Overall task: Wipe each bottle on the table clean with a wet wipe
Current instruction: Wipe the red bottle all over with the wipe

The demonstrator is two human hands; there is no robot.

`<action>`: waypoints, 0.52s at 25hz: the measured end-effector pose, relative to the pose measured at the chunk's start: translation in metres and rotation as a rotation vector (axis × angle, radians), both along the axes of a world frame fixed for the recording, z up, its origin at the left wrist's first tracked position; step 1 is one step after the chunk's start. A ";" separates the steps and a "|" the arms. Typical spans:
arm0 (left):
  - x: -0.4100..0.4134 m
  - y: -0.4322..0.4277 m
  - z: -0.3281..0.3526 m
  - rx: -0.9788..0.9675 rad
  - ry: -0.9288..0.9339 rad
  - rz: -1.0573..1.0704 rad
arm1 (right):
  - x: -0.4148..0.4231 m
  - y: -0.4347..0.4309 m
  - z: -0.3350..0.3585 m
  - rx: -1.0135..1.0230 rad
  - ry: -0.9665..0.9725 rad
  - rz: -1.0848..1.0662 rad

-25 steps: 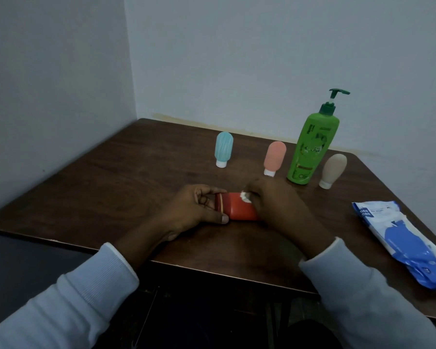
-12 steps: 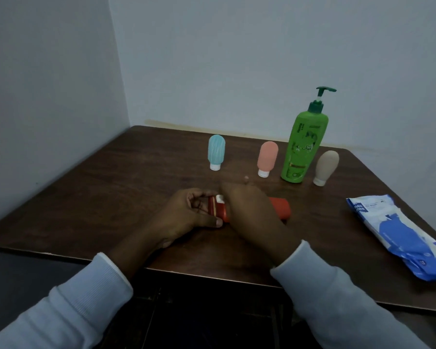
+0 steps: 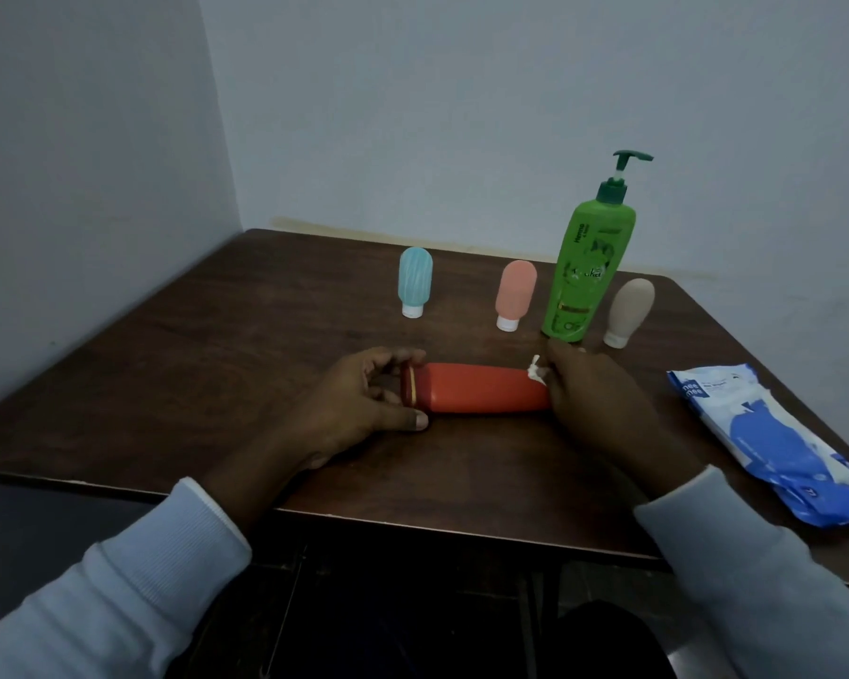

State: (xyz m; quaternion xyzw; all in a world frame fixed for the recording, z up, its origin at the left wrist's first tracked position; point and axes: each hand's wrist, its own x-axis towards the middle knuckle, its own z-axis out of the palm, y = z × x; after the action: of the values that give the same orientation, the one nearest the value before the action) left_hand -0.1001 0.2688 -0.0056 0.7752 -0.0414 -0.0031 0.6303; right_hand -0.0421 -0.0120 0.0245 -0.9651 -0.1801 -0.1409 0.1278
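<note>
A red bottle [image 3: 481, 387] lies on its side in the middle of the dark wooden table [image 3: 246, 345]. My left hand [image 3: 363, 404] grips its cap end with thumb and curled fingers. My right hand [image 3: 594, 394] covers the bottle's other end and holds a small white wet wipe [image 3: 536, 373] against it; only a corner of the wipe shows. Behind them stand a blue bottle [image 3: 415, 281], a pink bottle [image 3: 514, 294], a tall green pump bottle [image 3: 590, 267] and a beige bottle [image 3: 628, 311], all upright.
A blue and white pack of wet wipes [image 3: 775, 438] lies on the table to the right, close to its front edge. Walls close in the table at the left and the back.
My right hand slid with the wipe from the cap end along the red bottle to its right end. The left hand stayed on the cap.
</note>
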 end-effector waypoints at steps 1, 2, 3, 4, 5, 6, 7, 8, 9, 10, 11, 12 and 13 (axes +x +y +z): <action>0.000 0.000 0.000 0.000 -0.011 0.006 | -0.005 0.010 -0.001 0.007 -0.020 0.024; -0.001 0.000 0.000 -0.011 -0.010 0.012 | -0.012 0.024 -0.002 0.016 -0.022 0.077; -0.001 -0.001 0.000 -0.029 0.000 0.025 | -0.021 0.040 -0.001 0.033 -0.010 0.154; -0.002 -0.001 0.000 -0.054 0.012 0.032 | -0.031 0.056 0.000 0.055 0.014 0.239; -0.004 -0.002 -0.001 -0.087 0.013 0.023 | -0.040 0.069 0.001 0.072 0.030 0.319; -0.006 -0.003 -0.001 -0.117 0.007 0.002 | -0.047 0.078 0.002 0.082 0.026 0.387; -0.007 -0.004 0.000 -0.136 0.002 -0.020 | -0.051 0.081 0.003 0.086 0.003 0.428; -0.008 -0.004 0.001 -0.142 0.005 -0.032 | -0.051 0.077 0.005 0.082 -0.019 0.434; -0.009 -0.005 0.003 -0.140 0.012 -0.032 | -0.048 0.068 0.006 0.076 -0.035 0.417; -0.009 -0.005 0.005 -0.143 0.024 -0.024 | -0.042 0.055 0.005 0.063 -0.038 0.388; -0.009 -0.005 0.006 -0.156 0.037 -0.011 | -0.035 0.039 0.004 0.041 -0.041 0.351; -0.008 -0.006 0.008 -0.176 0.051 -0.001 | -0.027 0.021 0.004 0.019 -0.033 0.300; -0.007 -0.007 0.009 -0.193 0.064 0.007 | -0.021 0.004 0.006 0.013 -0.008 0.248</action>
State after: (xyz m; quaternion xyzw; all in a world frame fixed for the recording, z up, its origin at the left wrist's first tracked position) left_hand -0.1076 0.2621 0.0031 0.7105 -0.0187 -0.0215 0.7032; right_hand -0.0630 -0.0082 0.0303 -0.9340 -0.2977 -0.1292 0.1497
